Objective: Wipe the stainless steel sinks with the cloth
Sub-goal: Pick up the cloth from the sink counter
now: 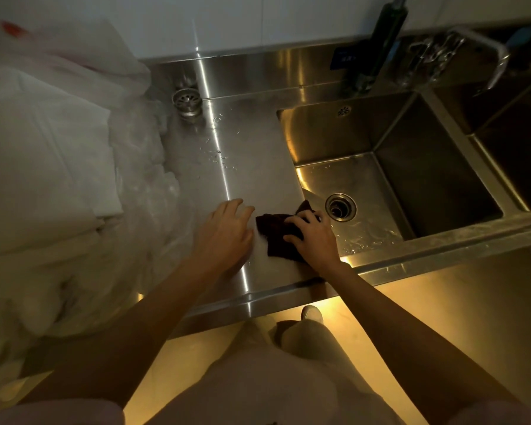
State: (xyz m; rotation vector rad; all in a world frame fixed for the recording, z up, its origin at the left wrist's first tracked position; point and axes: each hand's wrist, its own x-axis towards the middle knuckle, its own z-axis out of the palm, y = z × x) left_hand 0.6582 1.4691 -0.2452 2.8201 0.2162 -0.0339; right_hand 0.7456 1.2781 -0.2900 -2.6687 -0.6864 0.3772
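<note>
One dark brown, soft, crumpled cloth lay on the steel tabletop at centre frame, beside the near stainless steel sink. The right hand pressed it with spread fingers; the left hand rested flat, holding nothing. Limp and light, the cloth probably handled best under a flat palm. Two sinks showed.

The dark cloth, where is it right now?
In the head view the dark cloth lies on the steel drainboard, under the right hand, just left of the sink basin.
</note>
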